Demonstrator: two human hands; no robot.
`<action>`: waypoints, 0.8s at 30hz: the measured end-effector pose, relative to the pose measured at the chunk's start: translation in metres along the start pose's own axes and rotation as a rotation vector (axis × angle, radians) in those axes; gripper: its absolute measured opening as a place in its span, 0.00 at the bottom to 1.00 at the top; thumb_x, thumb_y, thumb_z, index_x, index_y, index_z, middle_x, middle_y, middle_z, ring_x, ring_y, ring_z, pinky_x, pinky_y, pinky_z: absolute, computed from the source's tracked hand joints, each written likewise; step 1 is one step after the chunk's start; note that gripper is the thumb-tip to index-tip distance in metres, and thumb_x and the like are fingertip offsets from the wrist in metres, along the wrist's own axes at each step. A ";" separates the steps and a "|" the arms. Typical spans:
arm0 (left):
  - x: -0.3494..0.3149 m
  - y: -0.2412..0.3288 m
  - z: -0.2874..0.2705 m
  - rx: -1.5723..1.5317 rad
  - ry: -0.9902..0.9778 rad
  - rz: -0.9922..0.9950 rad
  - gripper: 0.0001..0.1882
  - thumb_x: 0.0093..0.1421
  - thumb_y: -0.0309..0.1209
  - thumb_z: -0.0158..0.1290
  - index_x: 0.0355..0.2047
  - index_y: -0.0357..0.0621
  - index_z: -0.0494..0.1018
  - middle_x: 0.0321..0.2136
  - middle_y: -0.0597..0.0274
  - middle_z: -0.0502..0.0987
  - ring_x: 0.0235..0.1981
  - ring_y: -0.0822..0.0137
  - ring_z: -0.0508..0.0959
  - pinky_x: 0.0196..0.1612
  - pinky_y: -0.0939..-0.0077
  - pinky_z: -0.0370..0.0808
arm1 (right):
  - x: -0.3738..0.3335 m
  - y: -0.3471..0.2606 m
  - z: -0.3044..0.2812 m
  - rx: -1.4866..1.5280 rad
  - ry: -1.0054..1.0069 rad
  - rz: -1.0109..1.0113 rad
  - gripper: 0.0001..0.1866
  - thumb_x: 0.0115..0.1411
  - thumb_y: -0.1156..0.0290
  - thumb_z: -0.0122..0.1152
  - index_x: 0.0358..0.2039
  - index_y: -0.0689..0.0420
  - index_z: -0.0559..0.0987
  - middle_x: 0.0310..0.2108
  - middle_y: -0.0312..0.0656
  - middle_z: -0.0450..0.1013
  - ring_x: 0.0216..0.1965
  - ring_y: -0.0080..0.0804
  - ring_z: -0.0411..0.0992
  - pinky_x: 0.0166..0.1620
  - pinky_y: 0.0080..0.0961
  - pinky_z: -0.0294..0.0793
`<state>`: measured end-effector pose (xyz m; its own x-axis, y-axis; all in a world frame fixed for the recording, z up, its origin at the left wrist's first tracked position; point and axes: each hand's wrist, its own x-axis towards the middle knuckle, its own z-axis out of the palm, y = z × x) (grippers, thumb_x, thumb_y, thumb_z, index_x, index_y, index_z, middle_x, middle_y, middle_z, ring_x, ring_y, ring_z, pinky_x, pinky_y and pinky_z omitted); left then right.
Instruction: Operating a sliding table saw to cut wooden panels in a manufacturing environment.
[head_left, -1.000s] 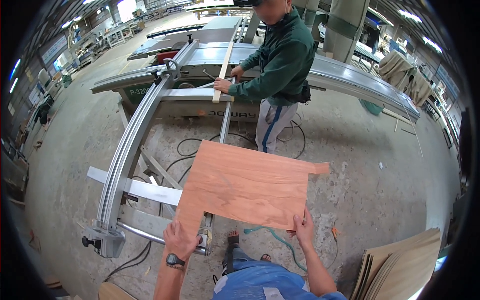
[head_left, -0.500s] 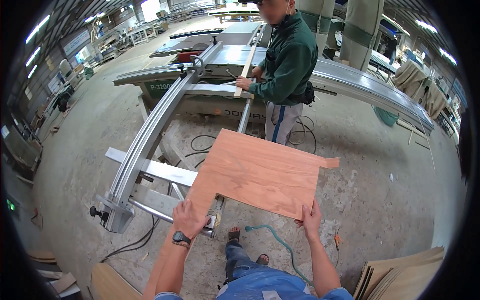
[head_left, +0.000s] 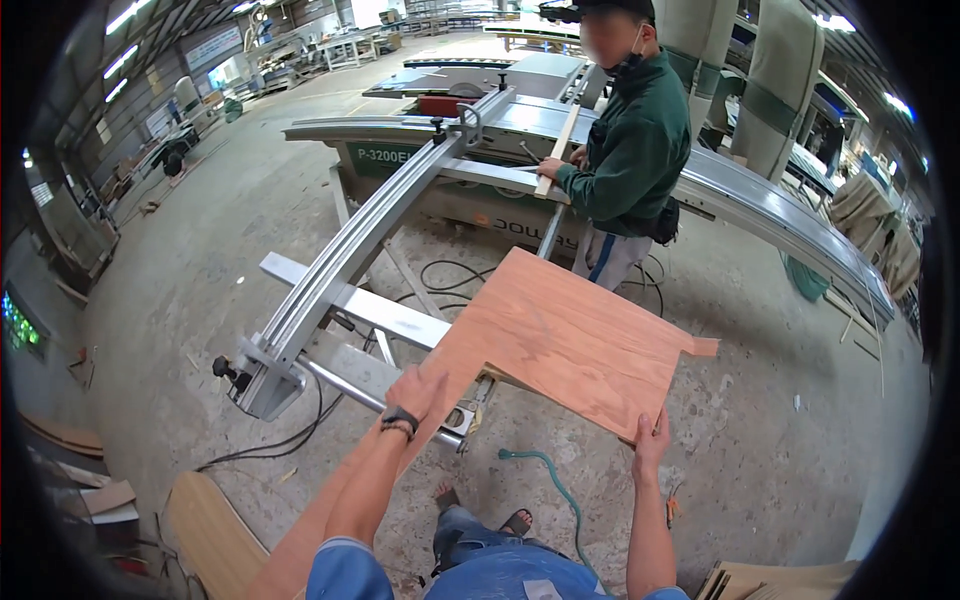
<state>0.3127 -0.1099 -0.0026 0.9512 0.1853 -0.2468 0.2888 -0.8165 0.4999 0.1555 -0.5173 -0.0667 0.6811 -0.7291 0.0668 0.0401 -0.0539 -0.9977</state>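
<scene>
Between my hands a reddish plywood panel (head_left: pixel 575 345) is held up off the floor, tilted. It is broad at the far side, with a notch cut into its near edge, a small tab at its right end, and a long narrow strip running back along my left forearm. My left hand (head_left: pixel 415 395), with a watch at the wrist, grips that strip beside the notch. At the near right corner my right hand (head_left: pixel 650 442) clasps the edge, thumb up; its other fingers are partly hidden behind the panel.
A sliding table saw with an aluminium fence (head_left: pixel 345 240) stands ahead and left. At it a co-worker in a green jacket (head_left: pixel 640 140) holds a narrow wood strip (head_left: pixel 560 150). A green hose (head_left: pixel 565 490) lies near my feet. Wooden boards (head_left: pixel 770 580) are at lower right.
The view has swung left, so the saw and co-worker appear farther right. The panel, still in both hands, appears shifted right and turned slightly clockwise. My left arm shows more.
</scene>
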 end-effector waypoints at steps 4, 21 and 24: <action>0.025 -0.017 -0.016 -0.039 -0.130 -0.020 0.42 0.49 0.66 0.48 0.37 0.31 0.76 0.38 0.36 0.76 0.42 0.44 0.76 0.45 0.58 0.72 | -0.021 -0.055 0.016 0.146 -0.054 0.137 0.29 0.60 0.74 0.54 0.61 0.63 0.58 0.52 0.47 0.67 0.47 0.31 0.69 0.49 0.26 0.71; -0.125 -0.223 -0.057 -0.507 0.071 -0.005 0.23 0.53 0.43 0.60 0.12 0.39 0.67 0.11 0.68 0.60 0.17 0.78 0.59 0.19 0.74 0.55 | -0.170 -0.073 0.008 0.045 -0.039 0.153 0.13 0.58 0.70 0.59 0.40 0.64 0.74 0.37 0.36 0.73 0.37 0.20 0.69 0.42 0.20 0.69; -0.143 -0.240 -0.072 -0.632 0.116 -0.033 0.17 0.55 0.37 0.59 0.14 0.43 0.70 0.14 0.78 0.62 0.19 0.82 0.57 0.19 0.79 0.53 | -0.182 -0.087 0.030 0.063 -0.047 0.104 0.12 0.58 0.69 0.59 0.40 0.64 0.74 0.37 0.35 0.73 0.37 0.19 0.68 0.41 0.20 0.68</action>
<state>0.1151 0.0986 -0.0279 0.9361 0.2914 -0.1968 0.2929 -0.3365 0.8950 0.0503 -0.3598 0.0078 0.7176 -0.6956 -0.0357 0.0125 0.0640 -0.9979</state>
